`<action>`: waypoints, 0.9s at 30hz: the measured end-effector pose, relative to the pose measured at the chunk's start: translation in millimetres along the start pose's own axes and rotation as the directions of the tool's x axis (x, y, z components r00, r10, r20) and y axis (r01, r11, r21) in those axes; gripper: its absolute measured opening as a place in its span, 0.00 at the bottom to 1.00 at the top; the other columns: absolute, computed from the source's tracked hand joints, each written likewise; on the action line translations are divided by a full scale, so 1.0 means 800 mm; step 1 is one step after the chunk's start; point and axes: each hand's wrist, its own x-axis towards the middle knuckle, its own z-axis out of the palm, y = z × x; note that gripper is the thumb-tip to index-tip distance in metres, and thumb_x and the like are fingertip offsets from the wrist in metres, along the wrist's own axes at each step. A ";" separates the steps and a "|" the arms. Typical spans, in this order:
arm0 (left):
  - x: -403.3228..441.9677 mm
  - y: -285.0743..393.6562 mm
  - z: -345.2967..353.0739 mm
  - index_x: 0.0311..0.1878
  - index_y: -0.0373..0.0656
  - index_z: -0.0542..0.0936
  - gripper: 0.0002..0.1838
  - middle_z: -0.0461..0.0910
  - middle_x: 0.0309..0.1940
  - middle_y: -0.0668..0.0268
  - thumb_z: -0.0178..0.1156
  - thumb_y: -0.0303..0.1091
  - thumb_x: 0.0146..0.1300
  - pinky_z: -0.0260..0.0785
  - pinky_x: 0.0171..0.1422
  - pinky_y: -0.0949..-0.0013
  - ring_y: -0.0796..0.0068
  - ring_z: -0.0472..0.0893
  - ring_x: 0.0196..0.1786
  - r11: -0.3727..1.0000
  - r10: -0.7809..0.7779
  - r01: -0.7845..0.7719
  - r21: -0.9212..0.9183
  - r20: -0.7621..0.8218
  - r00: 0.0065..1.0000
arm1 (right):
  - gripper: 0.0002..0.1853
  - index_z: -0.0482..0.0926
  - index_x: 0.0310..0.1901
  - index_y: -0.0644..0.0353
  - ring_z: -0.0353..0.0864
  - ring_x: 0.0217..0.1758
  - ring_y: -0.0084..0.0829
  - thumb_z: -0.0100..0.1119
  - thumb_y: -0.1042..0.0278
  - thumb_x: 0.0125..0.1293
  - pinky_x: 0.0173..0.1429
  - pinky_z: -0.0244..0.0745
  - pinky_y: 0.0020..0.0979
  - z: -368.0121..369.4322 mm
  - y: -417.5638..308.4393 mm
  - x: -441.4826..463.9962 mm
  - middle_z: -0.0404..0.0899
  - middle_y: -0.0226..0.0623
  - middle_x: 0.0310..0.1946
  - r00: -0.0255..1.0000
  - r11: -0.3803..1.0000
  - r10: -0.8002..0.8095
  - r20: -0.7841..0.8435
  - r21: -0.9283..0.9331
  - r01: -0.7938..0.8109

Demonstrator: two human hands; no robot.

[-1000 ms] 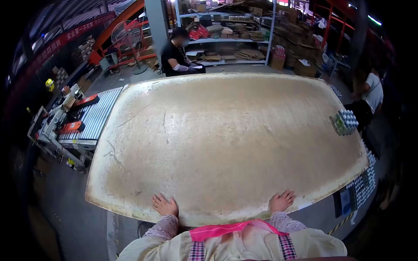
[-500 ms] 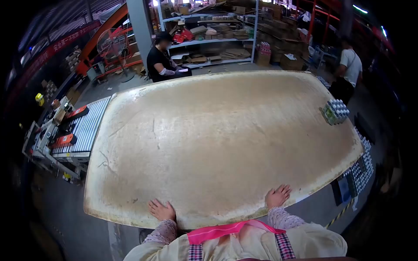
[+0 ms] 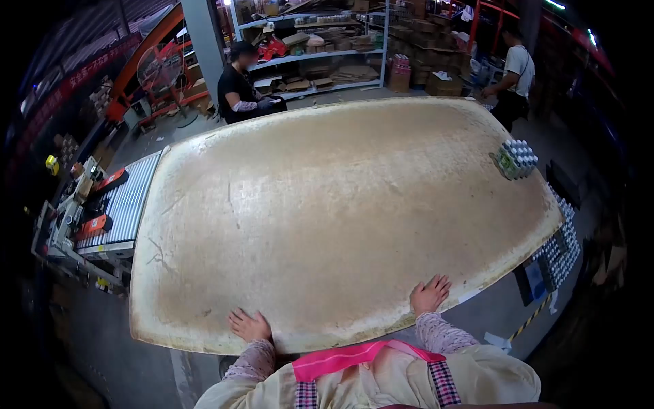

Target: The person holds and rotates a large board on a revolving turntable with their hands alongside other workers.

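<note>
A large tan table (image 3: 327, 204) with a worn, pale rim spreads out before me. My left hand (image 3: 250, 326) lies flat on its near edge, left of my body, fingers apart. My right hand (image 3: 430, 295) rests on the near edge to the right, fingers stretched out. Neither hand holds anything. Far from both hands, at the table's right side, stands a pack of white-capped cans or bottles (image 3: 518, 159) with green on its side.
A roller conveyor (image 3: 129, 201) with orange-ended parts adjoins the table's left edge. Many white-capped containers (image 3: 565, 238) stand low beyond the right edge. One person (image 3: 238, 88) is at the far side, another (image 3: 516, 75) at the far right. Shelves (image 3: 317, 58) hold cardboard behind.
The view has shifted slightly. The person at the far right has turned and now reaches an arm toward the table's far right corner. My hands stay flat on the table edge.
</note>
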 end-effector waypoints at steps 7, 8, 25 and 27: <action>0.005 -0.005 0.003 0.76 0.35 0.65 0.42 0.56 0.79 0.40 0.59 0.53 0.66 0.40 0.85 0.36 0.40 0.50 0.84 1.000 -0.007 0.007 0.004 0.057 0.998 | 0.40 0.62 0.77 0.67 0.47 0.84 0.65 0.57 0.53 0.68 0.83 0.46 0.60 0.008 0.002 0.000 0.52 0.61 0.81 1.000 0.998 -0.007 0.016 -0.065 0.008; 0.001 -0.010 0.007 0.76 0.36 0.65 0.42 0.56 0.79 0.40 0.60 0.53 0.65 0.40 0.85 0.36 0.40 0.50 0.84 1.000 0.004 -0.004 -0.005 0.007 1.000 | 0.40 0.62 0.77 0.66 0.47 0.84 0.65 0.57 0.52 0.69 0.83 0.46 0.61 0.013 0.004 0.000 0.52 0.61 0.81 1.000 0.997 -0.016 0.019 -0.072 0.017; 0.004 0.001 0.004 0.78 0.37 0.62 0.42 0.54 0.81 0.44 0.60 0.52 0.68 0.43 0.84 0.39 0.44 0.51 0.84 0.999 0.001 -0.001 0.033 -0.006 1.000 | 0.39 0.63 0.76 0.69 0.46 0.84 0.65 0.55 0.53 0.68 0.83 0.44 0.61 0.005 -0.001 0.000 0.53 0.63 0.80 1.000 0.999 -0.018 -0.004 -0.034 0.017; 0.003 0.002 0.004 0.78 0.38 0.62 0.42 0.54 0.82 0.44 0.59 0.52 0.69 0.44 0.84 0.39 0.44 0.51 0.84 0.999 0.000 0.000 0.048 0.002 1.000 | 0.40 0.63 0.76 0.69 0.46 0.84 0.66 0.57 0.53 0.68 0.83 0.44 0.61 0.011 0.002 0.001 0.53 0.64 0.79 0.999 1.000 -0.017 -0.027 0.007 0.018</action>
